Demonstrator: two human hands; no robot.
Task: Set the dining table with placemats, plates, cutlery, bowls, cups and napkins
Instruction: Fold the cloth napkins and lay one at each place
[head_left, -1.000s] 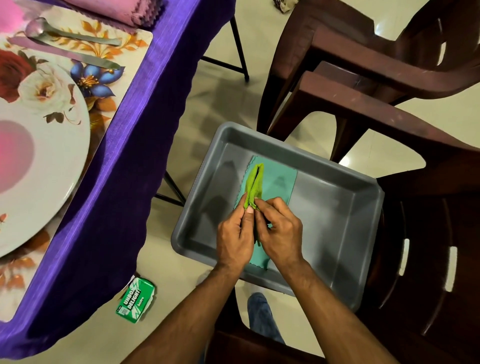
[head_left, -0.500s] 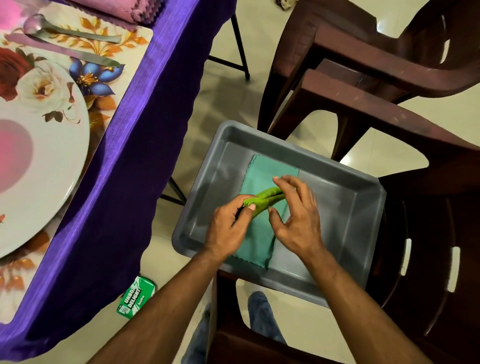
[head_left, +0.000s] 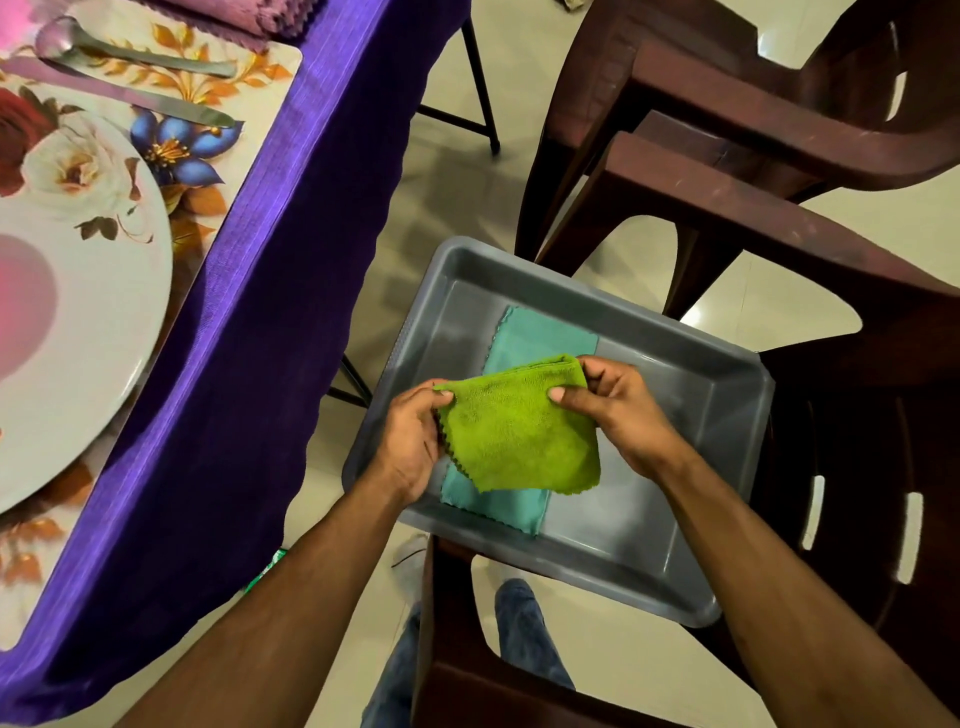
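Both hands pinch the green napkin (head_left: 519, 431) over the grey tray (head_left: 727, 467): the left hand (head_left: 410, 447) nips its upper left corner between thumb and fingers, and the right hand (head_left: 618, 410) nips the upper right corner the same way, so the folded cloth hangs between them, tilted, with its zigzag edge lowest.

Going from the left, the desk carries a white plate (head_left: 78, 332) on a flowered placemat (head_left: 208, 171), with a spoon (head_left: 130, 52) and a knife (head_left: 130, 101) lying beside the plate near the mat's far edge, and a pink folded cloth (head_left: 244, 21) beyond them. A purple tablecloth (head_left: 270, 364) drapes down the desk's side. Next comes the tray, resting on a dark brown chair (head_left: 857, 467), with a teal napkin (head_left: 540, 338) lying flat in it under the green one; a second brown chair (head_left: 727, 104) stands behind.

The step in hand looks like lifting the green napkin out to carry it to the place setting. To do it well, I would keep both corners pinched so the fold does not fall open, and raise it straight up until its lower edge clears the teal cloth and the tray wall. Then swing it left over the tablecloth and lay it flat beside the plate, folded edge square to the placemat, without nudging the spoon or knife.
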